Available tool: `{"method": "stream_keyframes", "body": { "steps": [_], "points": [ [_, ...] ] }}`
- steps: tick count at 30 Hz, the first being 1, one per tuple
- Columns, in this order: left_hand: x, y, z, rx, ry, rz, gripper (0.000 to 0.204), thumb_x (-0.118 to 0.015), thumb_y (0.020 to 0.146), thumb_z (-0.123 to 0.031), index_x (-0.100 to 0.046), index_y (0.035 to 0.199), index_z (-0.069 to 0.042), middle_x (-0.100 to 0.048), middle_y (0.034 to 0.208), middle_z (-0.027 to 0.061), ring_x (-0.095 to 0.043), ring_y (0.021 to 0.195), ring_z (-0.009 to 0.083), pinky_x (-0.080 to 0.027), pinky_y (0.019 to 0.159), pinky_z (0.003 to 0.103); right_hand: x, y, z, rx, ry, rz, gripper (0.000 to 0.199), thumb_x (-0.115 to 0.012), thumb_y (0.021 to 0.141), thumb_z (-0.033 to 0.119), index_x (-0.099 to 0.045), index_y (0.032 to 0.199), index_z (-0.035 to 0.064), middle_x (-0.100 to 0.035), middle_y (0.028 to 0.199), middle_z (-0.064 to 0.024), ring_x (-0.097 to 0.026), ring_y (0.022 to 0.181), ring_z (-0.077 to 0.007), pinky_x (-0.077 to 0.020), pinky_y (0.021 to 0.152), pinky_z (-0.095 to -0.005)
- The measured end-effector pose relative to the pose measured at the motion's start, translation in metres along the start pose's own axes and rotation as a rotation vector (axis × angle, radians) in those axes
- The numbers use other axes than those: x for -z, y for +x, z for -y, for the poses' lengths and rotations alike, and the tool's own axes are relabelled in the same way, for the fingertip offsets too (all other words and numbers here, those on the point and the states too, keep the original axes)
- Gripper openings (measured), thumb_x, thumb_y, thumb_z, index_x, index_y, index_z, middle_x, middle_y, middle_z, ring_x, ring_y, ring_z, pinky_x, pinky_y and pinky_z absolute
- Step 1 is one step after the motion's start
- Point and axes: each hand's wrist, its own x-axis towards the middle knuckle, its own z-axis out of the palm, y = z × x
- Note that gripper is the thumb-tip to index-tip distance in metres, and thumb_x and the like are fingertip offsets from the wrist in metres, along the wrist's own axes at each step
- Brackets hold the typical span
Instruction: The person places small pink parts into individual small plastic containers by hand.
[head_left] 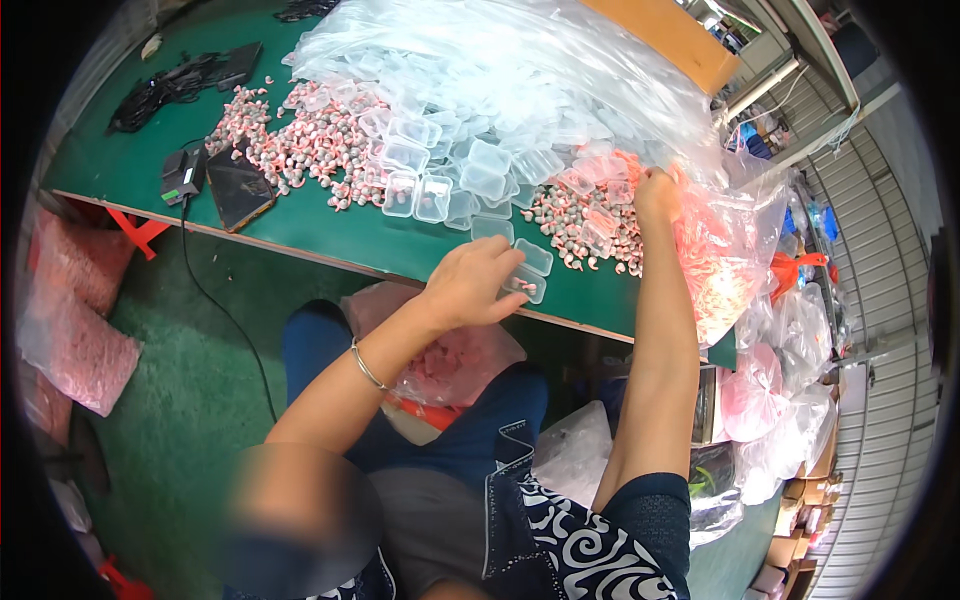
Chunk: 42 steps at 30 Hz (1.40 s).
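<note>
My left hand (472, 281) is at the table's near edge, its thumb and fingers closed round the left side of a small clear plastic box (537, 288). The box's lid (534, 257) is folded back, and a few small pink-and-grey pieces lie inside. Farther right, my right hand (657, 197) reaches into a spill of pink pieces beside a clear bag of pink pieces (703, 250). Its fingers are drawn together; what they hold, if anything, is hidden. Just left of it spreads a pile of pink-and-grey pieces (575, 225).
Clear boxes (485, 165) heap up across the table's middle under a large plastic sheet (440, 45). A second pile of pieces (310, 140) lies left. Near the front edge stand a black device (182, 176) with a cable and a dark flat plate (238, 188). Pink-filled bags (85, 340) rest below.
</note>
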Motion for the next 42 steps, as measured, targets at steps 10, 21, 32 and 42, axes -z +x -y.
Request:
{"method": "stream_keyframes", "body": {
  "steps": [10, 21, 32, 42],
  "points": [
    [0.005, 0.001, 0.004, 0.051, -0.043, 0.032, 0.043, -0.078, 0.073, -0.029, -0.063, 0.104, -0.004, -0.057, 0.093, 0.0127, -0.061, 0.088, 0.0334, -0.050, 0.074, 0.044, 0.026, -0.094, -0.005, 0.168, 0.763, -0.216, 0.012, -0.066, 0.089, 0.010, -0.069, 0.096, 0.0007, -0.070, 0.087, -0.0067, -0.064, 0.076, -0.0138, -0.0508, 0.069, -0.0288],
    [0.002, 0.003, 0.004, 0.076, -0.100, 0.018, 0.047, -0.082, 0.068, -0.028, -0.064, 0.104, -0.005, -0.059, 0.091, 0.0110, -0.061, 0.081, 0.0316, -0.049, 0.069, 0.042, 0.046, -0.200, 0.011, 0.486, 1.056, 0.446, 0.015, -0.065, 0.078, -0.008, -0.067, 0.090, 0.0010, -0.066, 0.088, -0.0053, -0.059, 0.073, -0.0106, -0.0470, 0.066, -0.0242],
    [0.005, 0.003, 0.000, 0.079, -0.092, 0.005, 0.043, -0.084, 0.066, -0.028, -0.065, 0.098, -0.005, -0.058, 0.086, 0.0094, -0.062, 0.086, 0.0302, -0.050, 0.072, 0.042, 0.069, -0.198, 0.031, 0.739, 0.677, 0.303, 0.021, -0.067, 0.075, 0.000, -0.065, 0.095, 0.0032, -0.064, 0.096, -0.0125, -0.061, 0.093, -0.0319, -0.0494, 0.082, -0.0403],
    [0.000, 0.002, 0.004, 0.046, -0.077, -0.012, 0.046, -0.082, 0.069, -0.029, -0.064, 0.103, -0.005, -0.058, 0.089, 0.0101, -0.061, 0.082, 0.0313, -0.049, 0.071, 0.042, 0.061, -0.195, 0.026, 0.794, 0.667, 0.245, 0.015, -0.067, 0.083, 0.004, -0.067, 0.098, 0.0035, -0.064, 0.095, -0.0136, -0.061, 0.093, -0.0325, -0.0491, 0.081, -0.0404]
  ]
}}
